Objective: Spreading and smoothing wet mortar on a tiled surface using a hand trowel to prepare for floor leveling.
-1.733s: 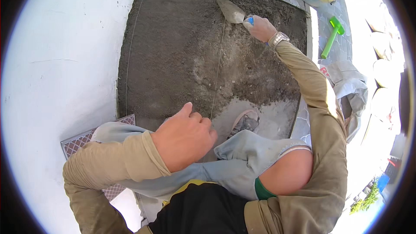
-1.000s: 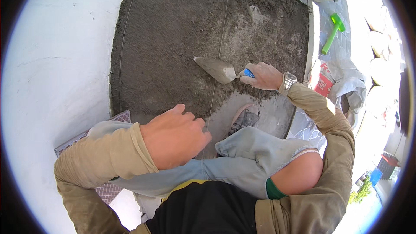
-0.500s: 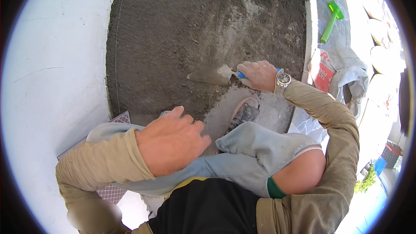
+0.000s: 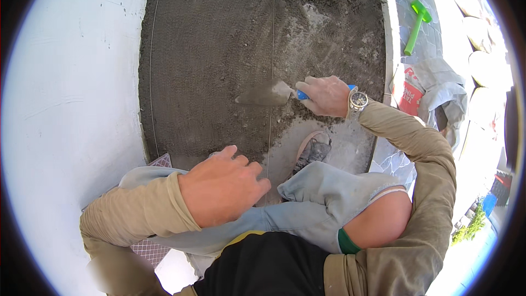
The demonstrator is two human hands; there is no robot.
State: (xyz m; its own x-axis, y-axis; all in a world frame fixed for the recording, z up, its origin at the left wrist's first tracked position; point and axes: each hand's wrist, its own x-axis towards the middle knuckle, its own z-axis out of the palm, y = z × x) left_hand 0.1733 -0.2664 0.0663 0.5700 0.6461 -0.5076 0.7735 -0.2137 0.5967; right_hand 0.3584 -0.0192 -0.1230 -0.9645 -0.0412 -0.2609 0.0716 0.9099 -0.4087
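My right hand [image 4: 326, 97] is closed round the blue handle of a pointed trowel [image 4: 264, 95]. The trowel's blade points left, low over or on the grey mortar bed [image 4: 203, 49], and crosses a thin taut string [image 4: 273, 33]; whether it touches the mortar is hard to tell. A bare, pale strip of floor [image 4: 345, 137] shows below my right hand. My left hand [image 4: 224, 189] holds nothing and hovers in front of my left knee, its fingers loosely bent and apart.
A white wall [image 4: 82, 77] borders the mortar on the left. On the right, a green mallet [image 4: 418, 27] lies on patterned tiles, with a crumpled grey-and-red sack [image 4: 438, 87] nearer. My shoe [image 4: 313, 148] stands at the mortar's near edge. A second string [image 4: 153, 77] runs beside the wall.
The view has shifted slightly, showing more of the mortar's far edge. My left hand appears a little lower and further right. The trowel stays in nearly the same place in my right hand.
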